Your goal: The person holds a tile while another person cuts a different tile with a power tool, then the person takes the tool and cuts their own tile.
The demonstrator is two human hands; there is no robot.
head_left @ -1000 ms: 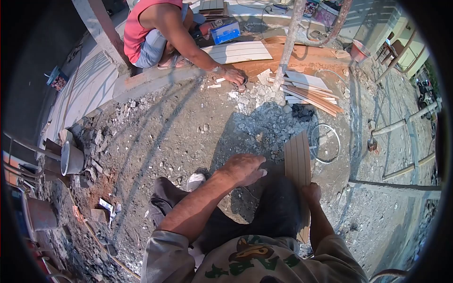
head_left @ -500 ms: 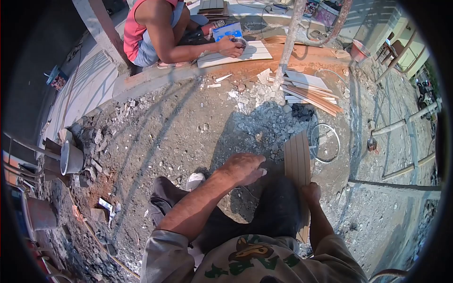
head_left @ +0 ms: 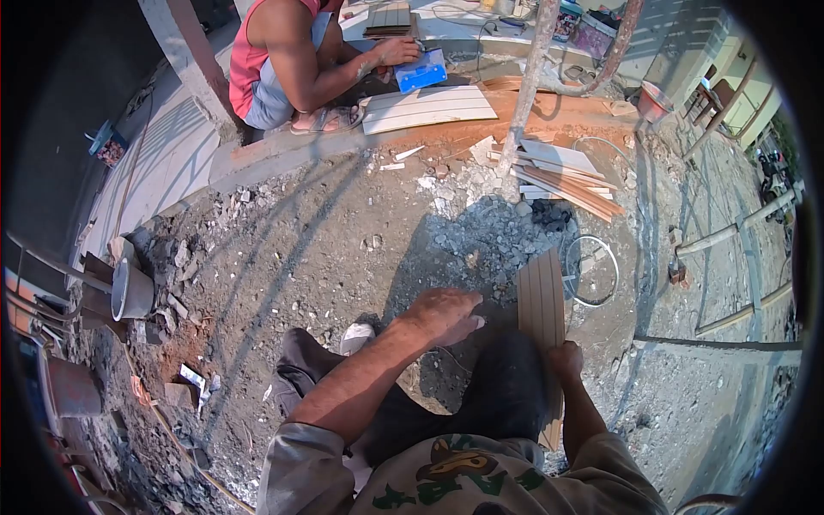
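My left hand point(head_left: 443, 316) hangs in the air over the ground between my knees, fingers apart and holding nothing that shows. At my right thigh, my right hand point(head_left: 566, 360) is closed around the edge of a long, grooved brown plank point(head_left: 541, 300). The plank stands lengthwise beside my leg, its far end near a heap of grey rubble point(head_left: 489, 240). A white wire ring point(head_left: 614, 273) lies on the ground just right of the plank.
Across the ground a co-worker point(head_left: 283, 69) in a red top squats by a pale grooved panel point(head_left: 429, 110), hands near a blue box point(head_left: 421, 71). Cut strips point(head_left: 571, 178) lie by a rusty pole point(head_left: 525, 94). A grey bucket point(head_left: 131, 289) stands at left.
The co-worker's hand has moved back from the pale panel to the blue box, which has shifted and tilted. My hands and the plank look nearly the same; the view has shifted slightly.
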